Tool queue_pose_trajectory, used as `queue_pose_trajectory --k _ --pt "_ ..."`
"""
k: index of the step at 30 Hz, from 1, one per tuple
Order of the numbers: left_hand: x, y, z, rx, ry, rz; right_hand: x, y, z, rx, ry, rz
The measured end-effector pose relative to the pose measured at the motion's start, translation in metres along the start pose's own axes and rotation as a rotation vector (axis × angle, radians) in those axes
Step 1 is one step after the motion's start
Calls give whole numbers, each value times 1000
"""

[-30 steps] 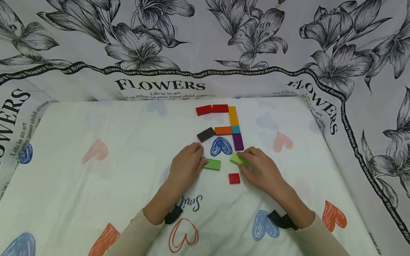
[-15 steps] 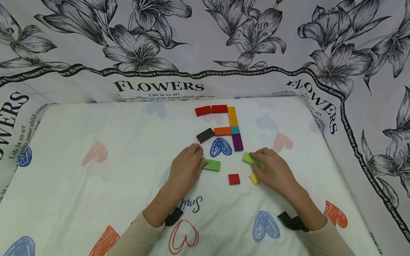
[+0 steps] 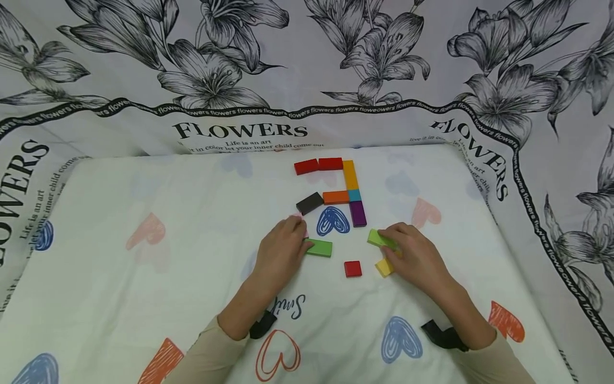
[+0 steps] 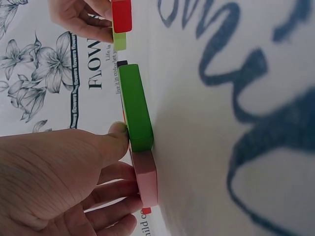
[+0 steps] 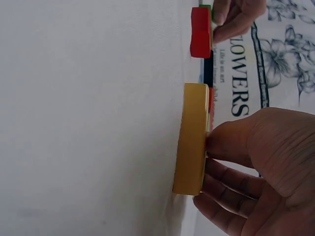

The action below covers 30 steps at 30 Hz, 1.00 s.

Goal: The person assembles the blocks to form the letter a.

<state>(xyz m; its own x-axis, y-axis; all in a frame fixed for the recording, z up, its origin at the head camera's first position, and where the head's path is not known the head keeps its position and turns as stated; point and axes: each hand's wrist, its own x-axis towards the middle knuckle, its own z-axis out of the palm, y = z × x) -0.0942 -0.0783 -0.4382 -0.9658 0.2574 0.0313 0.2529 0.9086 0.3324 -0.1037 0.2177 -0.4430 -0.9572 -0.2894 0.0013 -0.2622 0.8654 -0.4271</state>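
Note:
My left hand point(image 3: 280, 250) is low over the cloth at a pink block point(image 4: 145, 179) and a green block point(image 3: 318, 247) that meet end to end. Its thumb lies along the green block and its curled fingers are at the pink one, mostly covered in the head view. With thumb and fingers my right hand point(image 3: 419, 256) pinches a light green block point(image 3: 380, 238). Under that hand a yellow block point(image 3: 384, 268) is partly covered; in the right wrist view it stands before the thumb and fingers. A small red block point(image 3: 353, 269) lies between the hands.
Beyond the hands, blocks form a bent line: two red blocks point(image 3: 330, 164), an amber block point(image 3: 350, 175), a small blue block point(image 3: 354, 195), a purple block point(image 3: 357, 214), an orange block point(image 3: 336, 197) and a dark grey block point(image 3: 309, 204). Heart-printed cloth point(image 3: 201, 213) covers the surface.
My right hand has moved right with the light green block, away from below the purple block. The yellow block beneath it has come into view. The left hand stays in place.

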Motion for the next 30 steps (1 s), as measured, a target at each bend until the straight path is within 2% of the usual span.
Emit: queue_pose_trajectory --k 7,11,15,20,30 --pt "-1 -2 0 5 6 -1 0 -2 -1 -4 -9 -18" --pt "0 -2 0 -4 9 4 -2 -5 -3 -5 22 -44" --pt "0 -2 1 -10 10 4 -7 -14 -1 2 41 -149" --pt "1 -2 0 -14 3 6 -15 -30 6 -26 -23 -324" --pt "2 -1 -1 -11 -16 -3 -19 -46 13 -57 -98 -361"
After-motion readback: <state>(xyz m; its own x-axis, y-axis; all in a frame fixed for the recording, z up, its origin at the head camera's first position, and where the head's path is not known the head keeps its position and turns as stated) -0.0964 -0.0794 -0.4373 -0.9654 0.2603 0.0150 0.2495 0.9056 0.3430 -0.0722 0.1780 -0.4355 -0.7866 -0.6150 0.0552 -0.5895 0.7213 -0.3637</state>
